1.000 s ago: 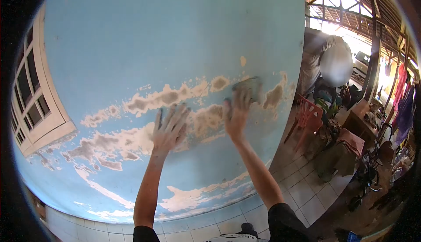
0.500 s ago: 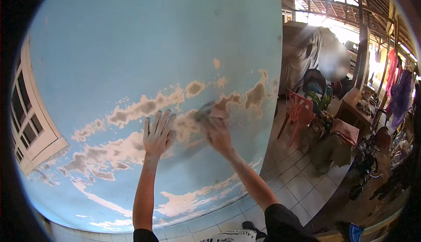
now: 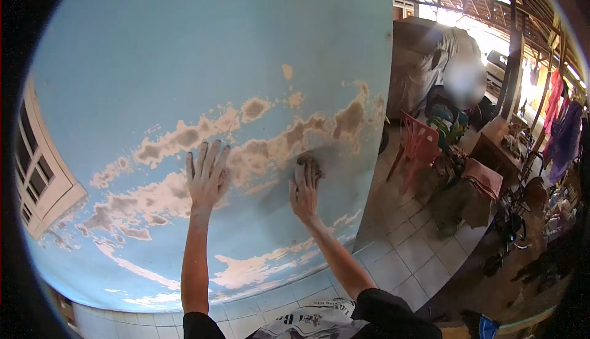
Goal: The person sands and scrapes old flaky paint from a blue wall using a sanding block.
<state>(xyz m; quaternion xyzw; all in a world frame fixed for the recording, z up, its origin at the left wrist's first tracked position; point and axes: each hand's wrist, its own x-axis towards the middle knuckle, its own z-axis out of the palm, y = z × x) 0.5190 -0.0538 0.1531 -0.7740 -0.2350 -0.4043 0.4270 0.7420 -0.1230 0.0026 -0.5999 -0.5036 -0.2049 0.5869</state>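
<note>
My left hand lies flat on the blue wall, its fingers apart and pointing up, beside the pale patches of bare plaster. To its right, my right hand presses a dark, thin pad against the wall, just below the upper band of patches. The fingers lie over the pad, which is partly hidden beneath them.
A white-framed window is at the left. Beyond the wall's right edge stand a red chair, a wooden table and a covered bulky object. Tiled floor runs below.
My right hand has moved slightly down and right relative to the wall patches, with the pad under it. My left hand keeps its place on the wall. The whole view has shifted a little.
</note>
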